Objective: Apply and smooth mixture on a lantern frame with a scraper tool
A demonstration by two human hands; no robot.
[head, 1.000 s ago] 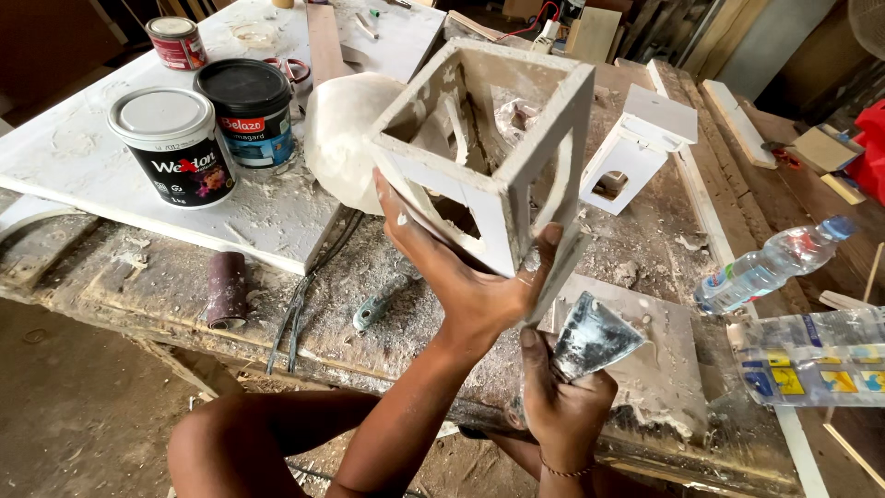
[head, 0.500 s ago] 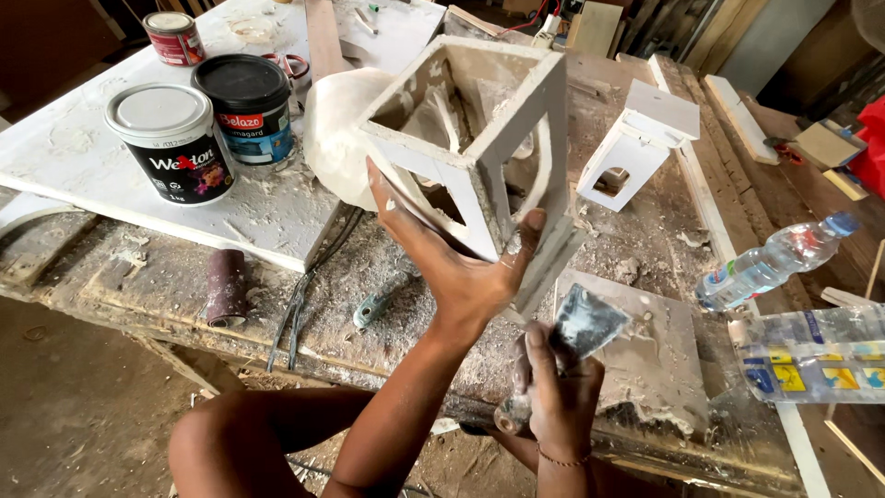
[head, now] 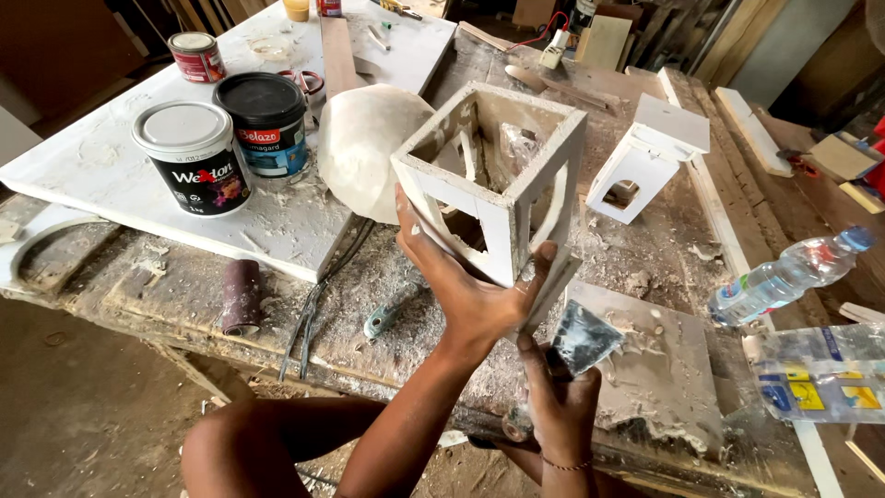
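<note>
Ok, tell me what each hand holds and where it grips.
Left hand cups the white wooden box frame under its bottom corner. Right hand grips a putty knife by its handle.

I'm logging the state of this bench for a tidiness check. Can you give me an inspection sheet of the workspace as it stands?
Surface: rough wooden workbench, coated in white dust and dried filler.
Job's things: open white wooden box frame, tilted; dusty piece of sandpaper.
Clutter: white-lidded paint tub, black-lidded paint tub, small red tin, brown sandpaper roll, clear plastic water bottle lying down, small white wooden house shape.
Hands: left hand grips the frame's lower corner; right hand holds the sandpaper.
Cables: dark cable along the bench.
Surroundings: dirt floor, stacked timber behind.
</note>
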